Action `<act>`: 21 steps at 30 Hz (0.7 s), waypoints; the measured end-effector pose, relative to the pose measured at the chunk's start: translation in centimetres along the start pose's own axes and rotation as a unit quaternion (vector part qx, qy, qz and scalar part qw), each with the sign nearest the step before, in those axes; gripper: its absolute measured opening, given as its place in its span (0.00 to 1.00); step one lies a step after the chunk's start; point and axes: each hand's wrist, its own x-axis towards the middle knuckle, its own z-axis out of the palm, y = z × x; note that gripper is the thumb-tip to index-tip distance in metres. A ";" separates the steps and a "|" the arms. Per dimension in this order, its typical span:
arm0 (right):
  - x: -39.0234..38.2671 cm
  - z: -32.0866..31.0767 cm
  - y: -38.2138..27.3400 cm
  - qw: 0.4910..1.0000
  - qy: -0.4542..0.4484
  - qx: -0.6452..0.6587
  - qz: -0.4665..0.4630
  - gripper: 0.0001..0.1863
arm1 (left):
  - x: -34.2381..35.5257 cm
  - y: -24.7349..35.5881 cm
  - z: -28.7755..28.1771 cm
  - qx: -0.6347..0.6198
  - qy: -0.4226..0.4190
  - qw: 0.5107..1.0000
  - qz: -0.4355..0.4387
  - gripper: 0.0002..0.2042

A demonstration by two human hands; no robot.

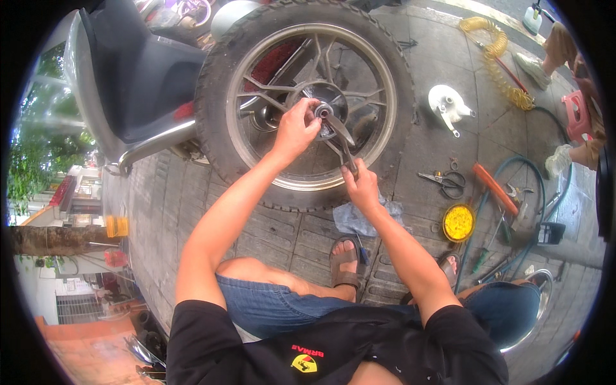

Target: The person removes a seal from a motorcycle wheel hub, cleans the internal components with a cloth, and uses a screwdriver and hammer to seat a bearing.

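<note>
A spoked motorcycle wheel [399, 96] with a thick black tyre lies in front of me. At its hub, my left hand [299, 132] pinches a small round metal bearing [324, 111] between thumb and fingers. The fingers of my right hand [363, 186] are wrapped round the handle of a hammer [341, 131] over the lower part of the wheel. Its dark metal head is beside the bearing; whether they touch I cannot tell. A grey rag [359, 219] lies on the paving below my right hand.
To the right are a white brake-drum plate [449, 106], scissors [449, 183], a yellow tin of grease [458, 222] and an orange-handled tool [495, 188]. A coiled yellow air hose [494, 48] lies farther off, near another person's feet [536, 69]. A motorcycle seat [151, 83] stands left of the wheel.
</note>
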 end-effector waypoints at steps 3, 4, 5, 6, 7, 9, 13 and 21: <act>-0.1 0.0 -0.1 1.000 0.001 0.010 -0.011 0.14 | 0.0 0.2 0.1 -0.006 0.013 1.000 0.003 0.17; -0.1 0.0 0.0 1.000 -0.001 0.007 -0.008 0.14 | -0.1 0.1 0.1 -0.004 0.014 1.000 0.006 0.17; -0.1 -0.1 0.1 1.000 -0.003 0.004 -0.006 0.14 | -0.2 0.1 0.1 -0.002 0.014 1.000 0.009 0.17; 0.0 -0.1 0.2 1.000 -0.005 0.001 -0.003 0.14 | 0.0 0.1 0.1 -0.001 0.012 1.000 0.009 0.17; -0.1 -0.1 0.3 1.000 -0.003 0.002 -0.007 0.14 | 0.0 0.0 0.0 0.000 0.010 1.000 0.008 0.17; 0.0 0.0 0.4 1.000 0.002 0.004 -0.016 0.14 | -0.1 -0.1 0.0 0.000 0.006 1.000 0.006 0.17; 0.1 -0.2 0.5 1.000 -0.008 -0.008 0.001 0.14 | -0.1 0.2 -0.2 -0.001 0.006 1.000 0.009 0.18; 0.0 0.3 0.7 1.000 -0.002 0.014 -0.005 0.14 | -0.1 0.7 0.0 0.007 0.008 1.000 -0.005 0.18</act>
